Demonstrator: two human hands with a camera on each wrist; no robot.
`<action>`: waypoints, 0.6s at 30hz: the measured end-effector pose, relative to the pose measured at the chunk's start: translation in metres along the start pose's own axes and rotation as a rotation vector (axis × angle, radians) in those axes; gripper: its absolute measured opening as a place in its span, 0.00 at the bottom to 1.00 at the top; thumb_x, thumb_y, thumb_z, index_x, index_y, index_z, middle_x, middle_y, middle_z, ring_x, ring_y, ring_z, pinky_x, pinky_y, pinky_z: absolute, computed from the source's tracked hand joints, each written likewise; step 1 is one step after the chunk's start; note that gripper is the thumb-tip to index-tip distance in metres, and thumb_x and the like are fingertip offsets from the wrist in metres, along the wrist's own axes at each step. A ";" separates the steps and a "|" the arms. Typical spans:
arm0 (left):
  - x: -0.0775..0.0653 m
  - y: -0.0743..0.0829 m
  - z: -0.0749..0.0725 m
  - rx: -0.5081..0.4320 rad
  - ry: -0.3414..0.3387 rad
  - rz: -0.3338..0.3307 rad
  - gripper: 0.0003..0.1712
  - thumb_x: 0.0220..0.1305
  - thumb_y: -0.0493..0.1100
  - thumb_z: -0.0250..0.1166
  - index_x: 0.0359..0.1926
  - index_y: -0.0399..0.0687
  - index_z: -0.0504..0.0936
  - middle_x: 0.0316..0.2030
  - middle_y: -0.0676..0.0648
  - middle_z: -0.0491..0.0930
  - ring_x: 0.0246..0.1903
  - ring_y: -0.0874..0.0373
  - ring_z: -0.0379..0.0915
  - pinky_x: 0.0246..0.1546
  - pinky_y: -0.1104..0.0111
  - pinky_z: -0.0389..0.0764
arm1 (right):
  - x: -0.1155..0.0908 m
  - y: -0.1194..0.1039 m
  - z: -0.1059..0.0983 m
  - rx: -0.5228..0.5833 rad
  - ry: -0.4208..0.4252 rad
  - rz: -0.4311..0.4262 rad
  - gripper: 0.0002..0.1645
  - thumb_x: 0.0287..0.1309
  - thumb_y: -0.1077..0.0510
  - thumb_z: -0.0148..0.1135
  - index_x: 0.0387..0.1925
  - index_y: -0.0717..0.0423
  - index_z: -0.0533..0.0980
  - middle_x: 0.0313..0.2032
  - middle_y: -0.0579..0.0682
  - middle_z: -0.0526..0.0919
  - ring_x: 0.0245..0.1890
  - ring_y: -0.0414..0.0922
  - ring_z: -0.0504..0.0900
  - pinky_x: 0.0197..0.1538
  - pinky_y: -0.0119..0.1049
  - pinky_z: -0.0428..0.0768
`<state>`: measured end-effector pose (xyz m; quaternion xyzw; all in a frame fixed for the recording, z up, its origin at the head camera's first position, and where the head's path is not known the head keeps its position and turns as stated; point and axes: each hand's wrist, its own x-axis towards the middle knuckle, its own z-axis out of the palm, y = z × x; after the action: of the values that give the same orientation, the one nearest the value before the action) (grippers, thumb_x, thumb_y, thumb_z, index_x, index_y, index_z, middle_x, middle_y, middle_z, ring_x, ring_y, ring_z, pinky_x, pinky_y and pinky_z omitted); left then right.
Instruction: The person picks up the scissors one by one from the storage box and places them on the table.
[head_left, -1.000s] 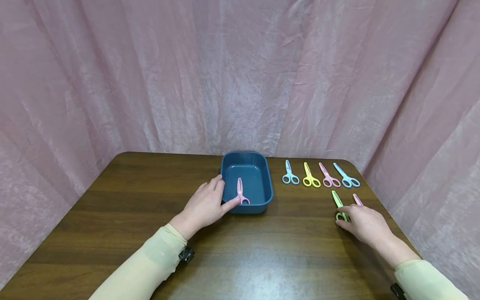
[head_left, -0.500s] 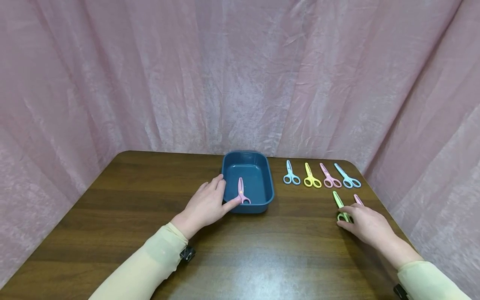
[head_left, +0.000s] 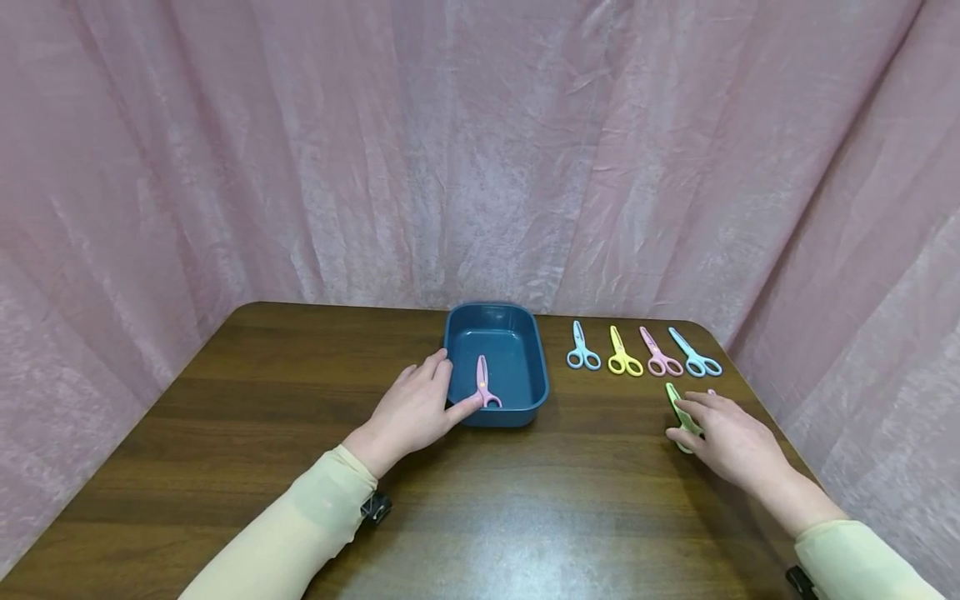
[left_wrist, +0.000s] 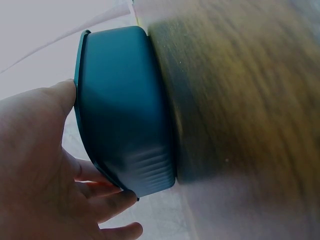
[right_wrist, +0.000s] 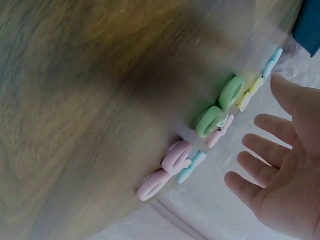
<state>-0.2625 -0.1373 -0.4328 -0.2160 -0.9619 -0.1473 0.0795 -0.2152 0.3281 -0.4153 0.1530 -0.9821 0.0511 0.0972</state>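
Observation:
My left hand rests at the near-left corner of a dark blue tray. Its thumb lies across the front rim and its fingers along the left rim; the left wrist view shows thumb and fingers at the tray's edge. Inside the tray lies a pair of pink scissors. At the right, my right hand hovers, fingers apart, close over green scissors, partly covering their handles. A second pink pair lies beside them, mostly hidden under this hand in the head view.
Behind my right hand lies a row of scissors: light blue, yellow, pink and blue. All rest on a brown wooden table. A pink curtain hangs behind the table and along its right side.
My right hand's fingers have shifted forward and spread, covering more of the pink scissors beside the green pair. The left hand and tray stay in place.

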 end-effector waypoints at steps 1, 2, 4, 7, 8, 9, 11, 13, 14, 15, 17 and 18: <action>0.000 0.000 0.000 0.000 0.000 -0.001 0.54 0.79 0.74 0.58 0.76 0.27 0.71 0.77 0.27 0.68 0.76 0.35 0.68 0.78 0.42 0.66 | 0.001 -0.001 0.000 -0.001 0.002 -0.012 0.37 0.68 0.46 0.77 0.66 0.68 0.81 0.67 0.71 0.81 0.70 0.75 0.74 0.69 0.71 0.73; 0.000 0.001 0.000 0.000 -0.001 -0.002 0.54 0.79 0.74 0.58 0.76 0.27 0.71 0.77 0.27 0.68 0.76 0.35 0.68 0.78 0.42 0.66 | 0.001 -0.003 0.001 -0.005 0.003 -0.025 0.39 0.69 0.45 0.76 0.68 0.69 0.80 0.68 0.72 0.79 0.71 0.75 0.73 0.70 0.71 0.71; 0.000 0.001 -0.001 -0.002 -0.002 -0.005 0.55 0.78 0.75 0.58 0.76 0.27 0.71 0.78 0.27 0.67 0.76 0.35 0.68 0.78 0.42 0.65 | 0.003 -0.006 0.001 -0.012 -0.003 -0.047 0.43 0.71 0.44 0.74 0.72 0.71 0.76 0.71 0.73 0.76 0.73 0.75 0.71 0.73 0.71 0.69; 0.000 0.001 -0.001 -0.007 0.000 -0.005 0.54 0.78 0.74 0.59 0.76 0.27 0.71 0.77 0.27 0.68 0.76 0.35 0.68 0.78 0.42 0.65 | 0.005 -0.011 0.001 -0.012 -0.025 -0.050 0.46 0.75 0.42 0.70 0.76 0.71 0.71 0.75 0.74 0.71 0.76 0.75 0.67 0.75 0.72 0.65; 0.000 0.001 -0.001 -0.007 0.001 -0.005 0.54 0.79 0.74 0.59 0.76 0.27 0.71 0.77 0.27 0.68 0.76 0.35 0.68 0.78 0.42 0.65 | 0.006 -0.013 0.001 -0.009 -0.034 -0.045 0.46 0.76 0.41 0.69 0.77 0.70 0.70 0.76 0.74 0.70 0.77 0.74 0.65 0.75 0.72 0.64; 0.000 0.001 0.000 -0.007 0.001 -0.004 0.54 0.79 0.74 0.59 0.76 0.27 0.71 0.77 0.27 0.68 0.76 0.35 0.68 0.78 0.42 0.65 | 0.006 -0.014 0.000 -0.005 -0.044 -0.037 0.47 0.76 0.40 0.68 0.78 0.70 0.69 0.77 0.73 0.69 0.78 0.74 0.64 0.76 0.72 0.63; 0.000 0.001 0.000 -0.004 0.002 -0.003 0.54 0.79 0.74 0.58 0.76 0.27 0.71 0.77 0.27 0.68 0.76 0.35 0.68 0.78 0.42 0.66 | 0.007 -0.018 0.000 0.004 -0.056 -0.025 0.47 0.77 0.39 0.67 0.79 0.69 0.68 0.78 0.73 0.67 0.79 0.74 0.62 0.77 0.72 0.61; 0.000 0.001 0.000 -0.001 0.000 -0.003 0.55 0.79 0.75 0.57 0.76 0.27 0.71 0.78 0.27 0.68 0.76 0.35 0.68 0.78 0.42 0.66 | 0.007 -0.020 -0.001 0.007 -0.065 -0.021 0.48 0.78 0.38 0.66 0.80 0.69 0.67 0.79 0.72 0.65 0.80 0.73 0.61 0.78 0.71 0.60; 0.000 0.001 0.000 0.000 -0.002 -0.004 0.55 0.79 0.76 0.57 0.76 0.27 0.71 0.78 0.28 0.67 0.76 0.35 0.68 0.78 0.42 0.66 | 0.007 -0.020 -0.001 0.010 -0.070 -0.019 0.48 0.78 0.38 0.65 0.81 0.68 0.66 0.80 0.72 0.64 0.80 0.73 0.61 0.78 0.71 0.59; 0.000 0.001 -0.001 -0.001 -0.004 -0.005 0.55 0.79 0.76 0.57 0.76 0.27 0.71 0.78 0.28 0.67 0.76 0.35 0.68 0.78 0.42 0.66 | 0.007 -0.021 -0.001 0.014 -0.072 -0.018 0.48 0.78 0.38 0.65 0.81 0.68 0.65 0.80 0.72 0.63 0.80 0.72 0.60 0.78 0.71 0.59; 0.000 0.001 0.000 -0.003 -0.002 -0.005 0.54 0.79 0.75 0.58 0.76 0.27 0.71 0.77 0.28 0.68 0.76 0.35 0.68 0.78 0.42 0.66 | 0.007 -0.022 -0.001 0.019 -0.072 -0.018 0.49 0.79 0.37 0.65 0.82 0.66 0.64 0.81 0.71 0.62 0.81 0.71 0.59 0.78 0.71 0.59; 0.000 0.001 0.000 -0.004 -0.001 -0.005 0.54 0.79 0.74 0.58 0.76 0.27 0.71 0.77 0.27 0.68 0.76 0.35 0.68 0.78 0.42 0.66 | 0.008 -0.022 -0.002 0.021 -0.068 -0.020 0.49 0.78 0.38 0.65 0.83 0.66 0.64 0.81 0.71 0.62 0.81 0.71 0.58 0.78 0.71 0.59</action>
<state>-0.2624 -0.1366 -0.4325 -0.2136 -0.9623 -0.1492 0.0781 -0.2153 0.3048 -0.4105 0.1653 -0.9827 0.0555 0.0626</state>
